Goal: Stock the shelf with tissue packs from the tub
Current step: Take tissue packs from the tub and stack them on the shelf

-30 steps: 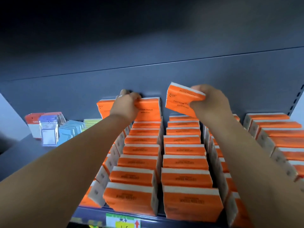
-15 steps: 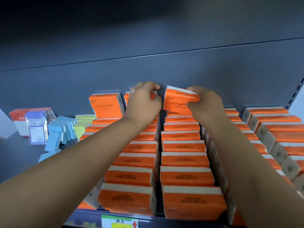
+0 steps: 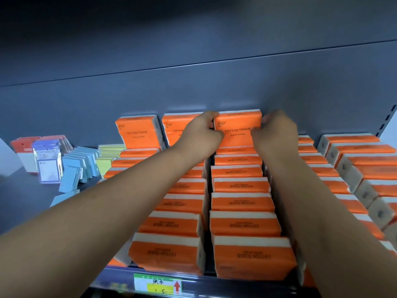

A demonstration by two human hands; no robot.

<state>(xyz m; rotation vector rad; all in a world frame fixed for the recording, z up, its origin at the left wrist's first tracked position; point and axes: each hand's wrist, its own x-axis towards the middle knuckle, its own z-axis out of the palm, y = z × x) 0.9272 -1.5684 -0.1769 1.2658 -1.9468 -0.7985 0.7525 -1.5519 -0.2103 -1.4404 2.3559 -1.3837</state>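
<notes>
Left hand (image 3: 202, 134) and right hand (image 3: 277, 134) pinch the side edges of the upright orange plastic-wrapped tissue pack (image 3: 237, 127), far back on the grey metal shelf (image 3: 25, 203). I judge this squares it, label outward.

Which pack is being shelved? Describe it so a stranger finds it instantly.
Along the shelf's grey back panel, behind the rows of orange tissue packs, three packs stand upright. The one wanted is the rightmost pack. Only it, not its two neighbours, is held at both side edges by the left hand and right hand.
</notes>
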